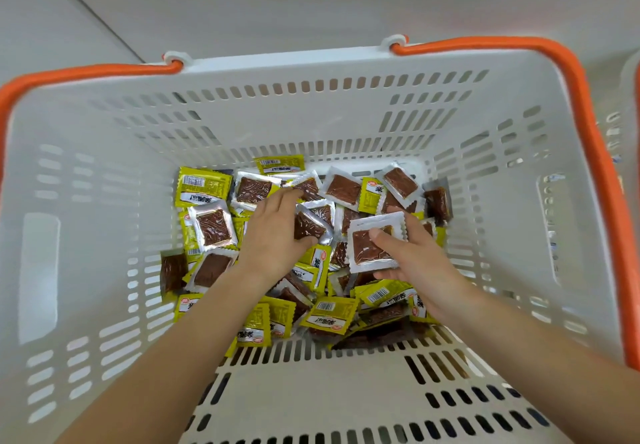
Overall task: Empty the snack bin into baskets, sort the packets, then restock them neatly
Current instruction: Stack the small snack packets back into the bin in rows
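Both arms reach down into a white slotted basket with orange handles. Its floor is covered by several small snack packets, yellow on one face and clear with a brown slab on the other. My left hand pinches a clear-faced brown packet between thumb and fingers near the middle of the pile. My right hand holds a small stack of brown packets, thumb on top and fingers underneath, just right of the left hand.
The basket's orange handles lie folded along the rim. A second white basket edge shows at the far right. A pale floor lies beyond the far rim.
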A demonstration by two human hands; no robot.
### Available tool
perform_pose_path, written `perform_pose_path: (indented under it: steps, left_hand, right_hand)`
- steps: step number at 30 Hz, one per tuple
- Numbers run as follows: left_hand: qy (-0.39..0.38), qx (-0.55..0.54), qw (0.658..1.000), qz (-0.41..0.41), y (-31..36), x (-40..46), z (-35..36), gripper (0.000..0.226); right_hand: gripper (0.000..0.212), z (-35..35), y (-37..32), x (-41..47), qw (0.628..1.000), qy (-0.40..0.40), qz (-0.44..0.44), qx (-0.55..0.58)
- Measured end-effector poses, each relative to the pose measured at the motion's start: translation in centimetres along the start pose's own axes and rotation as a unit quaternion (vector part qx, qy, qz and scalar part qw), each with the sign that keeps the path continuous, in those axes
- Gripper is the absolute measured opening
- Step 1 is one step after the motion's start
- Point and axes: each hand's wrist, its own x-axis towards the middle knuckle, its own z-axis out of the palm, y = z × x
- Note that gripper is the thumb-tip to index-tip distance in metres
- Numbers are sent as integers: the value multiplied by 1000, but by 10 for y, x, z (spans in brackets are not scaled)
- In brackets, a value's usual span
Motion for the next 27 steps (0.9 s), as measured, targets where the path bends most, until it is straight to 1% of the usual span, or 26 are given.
perform_pose_path:
  steps: [1,3,5,7,10,11,12,13,14,15,16,17,18,19,21,23,25,27]
  left_hand:
    - [-5,12,1000,9,2,1,1,70]
    - [3,13,1000,11,6,2,3,61]
    - [17,-4,1000,4,8,-1,3,51]
    - [13,-21,1000,-1,10,-4,-1,46]
    - [-15,-77,997,-24,14,-7,-10,41]
    - [-8,-109,993,-40,14,-6,-15,38]
    - [3,-165,984,-67,14,-5,-23,32]
    - [4,-255,961,-105,14,-2,-32,25]
    - [-16,-371,917,-145,16,-2,-44,18]
    - [-54,-477,859,-177,21,-2,-54,17]
    - [-99,-544,809,-198,27,-5,-61,19]
    - [-134,-561,791,-204,33,-7,-63,20]
    - [-152,-547,797,-205,39,-9,-63,18]
    - [-158,-520,815,-203,45,-12,-60,16]
    - [-162,-471,845,-194,54,-16,-54,17]
    - [-177,-438,863,-178,57,-16,-50,24]
    - [-183,-405,882,-158,57,-15,-48,25]
    - [-154,-386,898,-145,56,-14,-49,23]
  right_hand:
    - [56,0,0,0,1000,1,1,0]
    - [55,0,1,0,1000,1,1,-1]
    - [51,-1,1,0,1000,1,0,-1]
    - [49,-1,0,0,1000,4,-7,-3]
    - [50,-1,0,-1,1000,13,-27,7]
    - [47,-1,0,-1,999,19,-33,13]
    - [43,-2,-1,-1,999,26,-35,22]
    - [39,-2,-2,0,998,33,-33,32]
    - [37,-3,-3,0,998,39,-29,41]
    - [36,-2,-4,-1,998,42,-28,50]
    - [36,-1,-6,-1,997,42,-30,56]
    - [37,0,-8,-1,997,41,-36,60]
    - [38,2,-10,-2,997,38,-41,62]
    - [36,3,-11,-4,996,35,-47,65]
    - [23,5,-14,-7,995,29,-53,84]
    - [13,6,-15,-9,994,18,-55,93]
    - [15,6,-15,-11,996,3,-69,64]
    - [19,7,-13,-11,996,-7,-86,32]
